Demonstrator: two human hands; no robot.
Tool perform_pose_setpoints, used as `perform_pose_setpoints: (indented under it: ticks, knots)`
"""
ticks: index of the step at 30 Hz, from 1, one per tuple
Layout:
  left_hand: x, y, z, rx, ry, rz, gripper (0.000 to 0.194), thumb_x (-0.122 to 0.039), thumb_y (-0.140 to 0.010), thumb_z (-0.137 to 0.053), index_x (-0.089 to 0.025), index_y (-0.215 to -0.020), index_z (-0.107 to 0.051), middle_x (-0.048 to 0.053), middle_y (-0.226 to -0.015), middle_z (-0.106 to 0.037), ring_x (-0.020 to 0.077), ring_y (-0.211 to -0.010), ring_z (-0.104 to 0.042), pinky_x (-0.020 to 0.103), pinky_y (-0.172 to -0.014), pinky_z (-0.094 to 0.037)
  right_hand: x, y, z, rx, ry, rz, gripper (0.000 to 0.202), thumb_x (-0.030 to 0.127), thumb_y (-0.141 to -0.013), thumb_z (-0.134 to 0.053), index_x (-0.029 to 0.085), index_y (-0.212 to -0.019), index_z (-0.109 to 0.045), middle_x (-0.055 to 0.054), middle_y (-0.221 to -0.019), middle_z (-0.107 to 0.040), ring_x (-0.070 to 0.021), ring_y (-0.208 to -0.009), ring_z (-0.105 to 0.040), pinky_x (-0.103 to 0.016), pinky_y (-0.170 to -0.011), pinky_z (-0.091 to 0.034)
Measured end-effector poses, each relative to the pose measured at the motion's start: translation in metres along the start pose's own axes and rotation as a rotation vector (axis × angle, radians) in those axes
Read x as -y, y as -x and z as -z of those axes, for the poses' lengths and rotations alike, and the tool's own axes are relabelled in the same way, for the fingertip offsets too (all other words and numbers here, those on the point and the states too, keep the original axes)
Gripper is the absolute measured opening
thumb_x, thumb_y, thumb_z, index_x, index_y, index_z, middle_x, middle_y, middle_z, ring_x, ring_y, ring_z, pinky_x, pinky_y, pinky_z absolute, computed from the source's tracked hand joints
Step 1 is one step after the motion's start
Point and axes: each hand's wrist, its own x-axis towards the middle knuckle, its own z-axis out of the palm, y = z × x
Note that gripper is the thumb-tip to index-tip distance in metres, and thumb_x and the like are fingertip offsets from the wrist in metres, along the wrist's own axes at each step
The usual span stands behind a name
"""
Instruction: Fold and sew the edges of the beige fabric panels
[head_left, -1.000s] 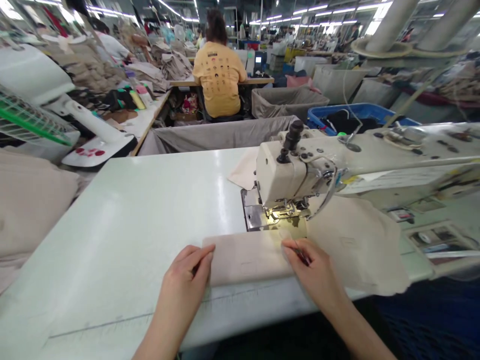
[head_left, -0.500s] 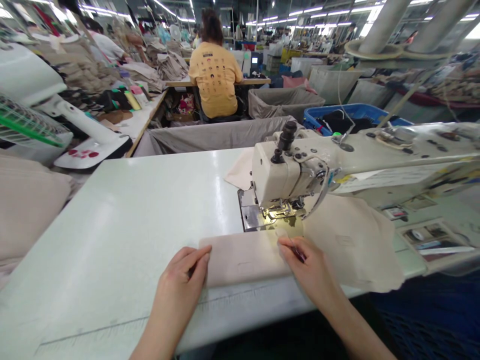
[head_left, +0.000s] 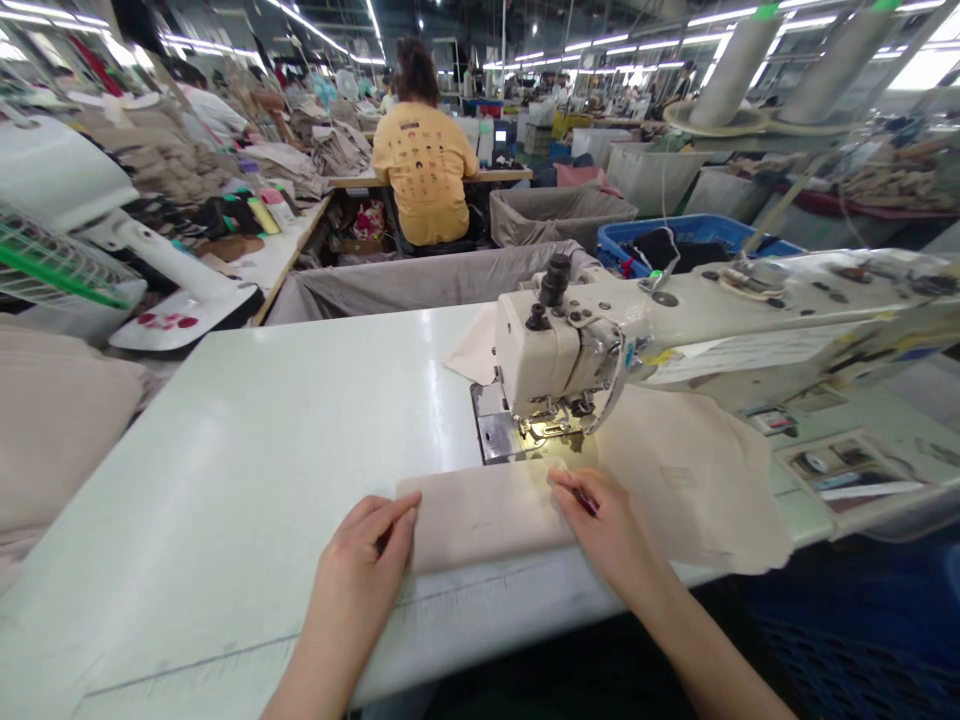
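Beige fabric [head_left: 480,520] lies folded along the front of the pale table, just before the sewing machine [head_left: 555,340]. My left hand [head_left: 371,545] pinches its left end between thumb and fingers. Near the fold's upper right edge, below the lit needle area, my right hand [head_left: 600,515] is closed on the fabric, with a small dark object partly showing among its fingers. The wider part of the cloth spreads flat to the right of the machine head. A metal plate [head_left: 497,437] sits left of the presser foot.
A white fan [head_left: 180,270] stands at the left, above a beige fabric pile [head_left: 67,420]. Behind the table are a cloth-lined bin [head_left: 405,280], a blue basket [head_left: 611,240] and a seated person in a yellow shirt [head_left: 424,165]. A parts tray [head_left: 844,465] is at the right.
The view has shifted slightly, so the machine and background appear a little further left. Both hands keep their grip on the fabric, with almost no movement relative to it.
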Motion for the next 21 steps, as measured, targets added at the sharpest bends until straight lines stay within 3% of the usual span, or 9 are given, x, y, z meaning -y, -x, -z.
perform_pose_setpoints:
  ticks: [3, 6, 10, 12, 15, 16, 18, 21]
  knots:
    - [-0.004, 0.002, -0.002, 0.011, -0.057, -0.026, 0.034, -0.039, -0.093, -0.047, -0.021, -0.092, -0.075, 0.004, -0.080, -0.067, 0.0190, -0.071, -0.067, 0.030, -0.066, -0.056, 0.002, -0.002, 0.003, 0.008, 0.132, 0.068, 0.025, 0.031, -0.095, -0.051, 0.021, -0.086, -0.072, -0.003, -0.077, -0.067, -0.0192, -0.069, -0.064, -0.029, -0.064, -0.050]
    - [-0.012, 0.004, -0.004, 0.000, -0.242, -0.063, 0.034, -0.035, -0.095, -0.044, -0.020, -0.099, -0.074, 0.007, -0.088, -0.066, 0.0220, -0.074, -0.065, 0.034, -0.067, -0.055, -0.001, -0.005, 0.011, 0.048, 0.310, 0.214, 0.016, 0.018, -0.088, -0.059, 0.023, -0.095, -0.073, -0.004, -0.090, -0.068, -0.0196, -0.073, -0.067, -0.028, -0.062, -0.051]
    - [-0.013, -0.007, -0.005, -0.064, -0.510, -0.282, 0.027, -0.025, -0.093, -0.047, -0.019, -0.098, -0.073, 0.015, -0.122, -0.065, 0.0357, -0.113, -0.058, 0.048, -0.089, -0.050, -0.009, -0.010, 0.021, 0.106, 0.430, 0.473, 0.030, 0.002, -0.079, -0.060, 0.022, -0.098, -0.071, -0.009, -0.118, -0.068, -0.0240, -0.099, -0.069, -0.031, -0.076, -0.055]
    - [-0.009, -0.024, -0.005, 0.009, -0.569, -0.381, 0.025, -0.017, -0.091, -0.048, -0.019, -0.096, -0.072, 0.014, -0.126, -0.065, 0.0355, -0.119, -0.055, 0.049, -0.095, -0.047, -0.011, -0.011, 0.024, 0.133, 0.436, 0.535, 0.030, 0.000, -0.080, -0.058, 0.020, -0.098, -0.071, -0.009, -0.121, -0.069, -0.0243, -0.102, -0.068, -0.032, -0.081, -0.056]
    - [-0.011, -0.060, -0.004, 0.274, -0.586, -0.379, 0.027, -0.007, -0.087, -0.047, -0.017, -0.093, -0.072, 0.012, -0.103, -0.070, 0.0268, -0.095, -0.063, 0.039, -0.083, -0.051, -0.010, -0.011, 0.023, 0.147, 0.425, 0.511, 0.030, 0.001, -0.081, -0.057, 0.019, -0.101, -0.070, -0.009, -0.117, -0.071, -0.0231, -0.097, -0.070, -0.031, -0.079, -0.057]
    - [-0.016, -0.072, -0.004, 0.312, -0.587, -0.360, 0.026, -0.009, -0.088, -0.047, -0.017, -0.092, -0.071, 0.013, -0.102, -0.070, 0.0261, -0.095, -0.063, 0.037, -0.083, -0.051, -0.009, -0.010, 0.021, 0.144, 0.415, 0.497, 0.031, 0.001, -0.081, -0.057, 0.019, -0.103, -0.069, -0.009, -0.118, -0.071, -0.0227, -0.097, -0.071, -0.031, -0.078, -0.057]
    - [-0.028, -0.094, -0.006, 0.354, -0.622, -0.319, 0.021, -0.021, -0.095, -0.049, -0.015, -0.091, -0.069, 0.014, -0.101, -0.070, 0.0278, -0.098, -0.064, 0.038, -0.085, -0.051, -0.005, -0.008, 0.016, 0.142, 0.398, 0.480, 0.033, 0.002, -0.080, -0.058, 0.019, -0.106, -0.069, -0.009, -0.119, -0.070, -0.0219, -0.095, -0.071, -0.031, -0.078, -0.058]
    - [-0.048, -0.118, -0.018, 0.384, -0.644, -0.286, 0.032, -0.041, -0.098, -0.050, -0.015, -0.115, -0.061, 0.015, -0.109, -0.069, 0.0291, -0.102, -0.065, 0.041, -0.087, -0.051, 0.001, -0.004, 0.006, 0.153, 0.403, 0.454, 0.030, 0.006, -0.082, -0.061, 0.019, -0.108, -0.068, -0.009, -0.118, -0.069, -0.0215, -0.090, -0.071, -0.031, -0.076, -0.058]
